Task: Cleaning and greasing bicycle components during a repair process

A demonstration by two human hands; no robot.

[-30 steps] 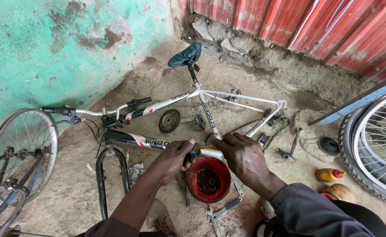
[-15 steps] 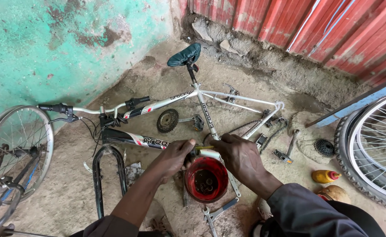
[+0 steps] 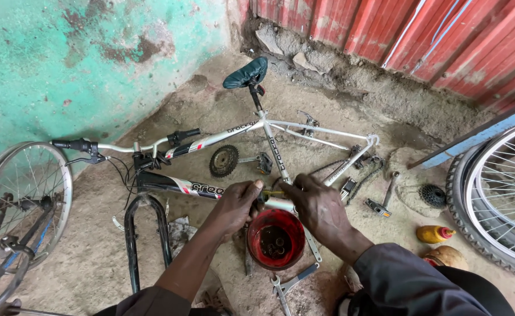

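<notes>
A white bicycle frame [image 3: 322, 130] lies on its side on the dirt floor, its teal saddle [image 3: 245, 73] pointing toward the wall. My left hand [image 3: 237, 202] and my right hand [image 3: 319, 208] meet at the frame's bottom bracket shell [image 3: 278, 203]. My left hand pinches a small part at the shell's end, and my right hand grips the shell from the other side. Directly below sits a red tub [image 3: 276, 239] holding small dark parts. A chainring with crank and pedal [image 3: 224, 160] lies just beyond my left hand.
A black fork [image 3: 133, 234] stands at lower left beside a spoked wheel [image 3: 20, 202]. Another wheel with its tyre [image 3: 497, 202] fills the right edge. Wrenches [image 3: 292, 282], a cassette [image 3: 433, 196], a pedal [image 3: 379, 207] and a yellow bottle [image 3: 435, 234] lie about.
Both hands stay at the bottom bracket shell with only slight finger shifts. The view has drifted a little; the bicycle and the tub have not moved.
</notes>
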